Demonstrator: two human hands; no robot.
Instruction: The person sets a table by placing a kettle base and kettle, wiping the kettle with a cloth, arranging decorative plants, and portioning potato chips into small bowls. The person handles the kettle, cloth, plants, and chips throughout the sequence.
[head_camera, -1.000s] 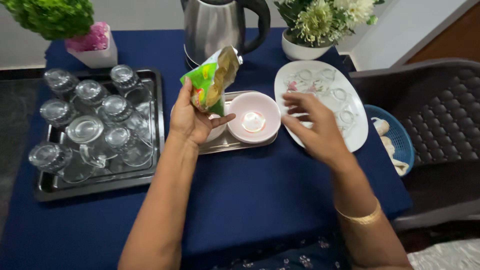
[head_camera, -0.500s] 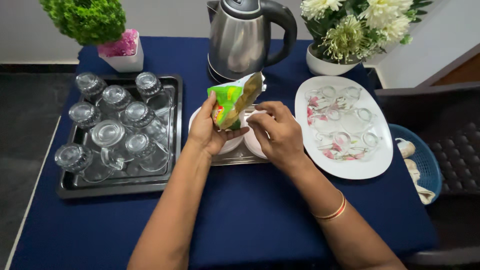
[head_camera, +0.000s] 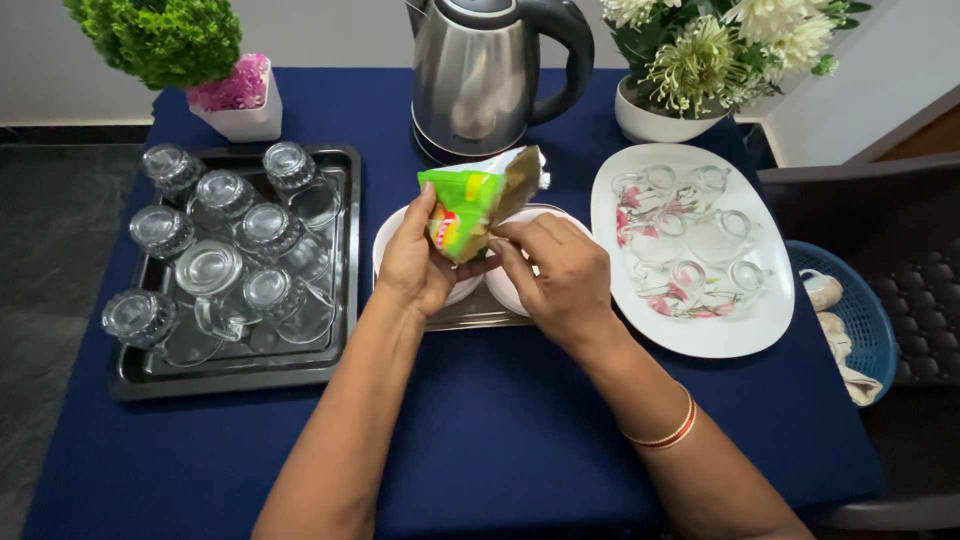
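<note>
While both hands meet over the middle of the table, the left hand (head_camera: 415, 268) is wrapped round the lower half of a green snack packet (head_camera: 475, 203), thumb in front, fingers behind, and the right hand (head_camera: 558, 278) pinches the packet's lower right edge w/ thumb and forefinger, so the two hands are together and both clamped on the pack. Packet sits tilted, its opened top pointing up-right toward the kettle (head_camera: 480, 75) just beyond the hands; inside looks brownish, contents can't be made out. Directly under the hands: two white bowls (head_camera: 400, 235) side by side on a small steel tray (head_camera: 470, 318), both mostly hidden, and nothing visible in the parts that show, so by the look of it the pack is open but not yet emptied. Left of the left hand, a dark tray (head_camera: 340, 330) w/ upturned glass cups. Right of the right hand, an oval white platter (head_camera: 700, 335) w/ small glass cups, then a blue basket (head_camera: 860, 330). Far side: a flower pot (head_camera: 655, 120) and a green plant (head_camera: 165, 40). All on a navy cloth (head_camera: 500, 420).
</note>
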